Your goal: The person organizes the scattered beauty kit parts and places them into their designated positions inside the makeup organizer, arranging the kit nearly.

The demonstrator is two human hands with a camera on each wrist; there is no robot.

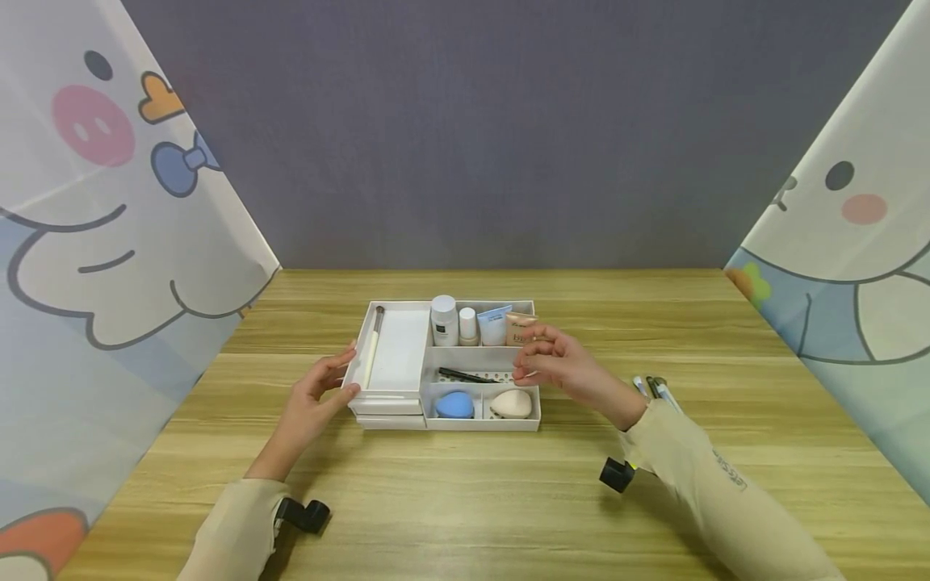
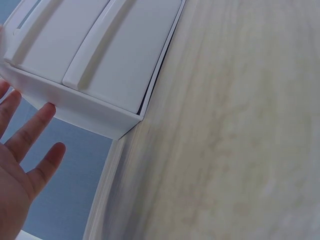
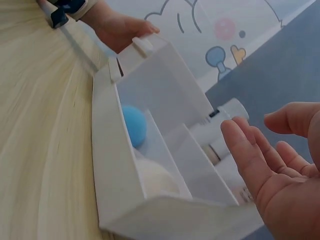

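Observation:
A white organizer box stands on the table, with drawers under its left part. My left hand rests its fingertips on the box's left side. My right hand hovers by the box's right edge, fingers loosely bent around nothing. Below its fingertips, a black pencil-like stick lies in the middle compartment. A blue makeup sponge and a cream makeup sponge sit in the front compartments. On the left top tray lies a makeup brush with a pale handle.
In the back compartment stand a white bottle, a smaller white-capped bottle, a light blue tube and a beige tube. Several makeup brushes lie on the wooden table, partly behind my right sleeve.

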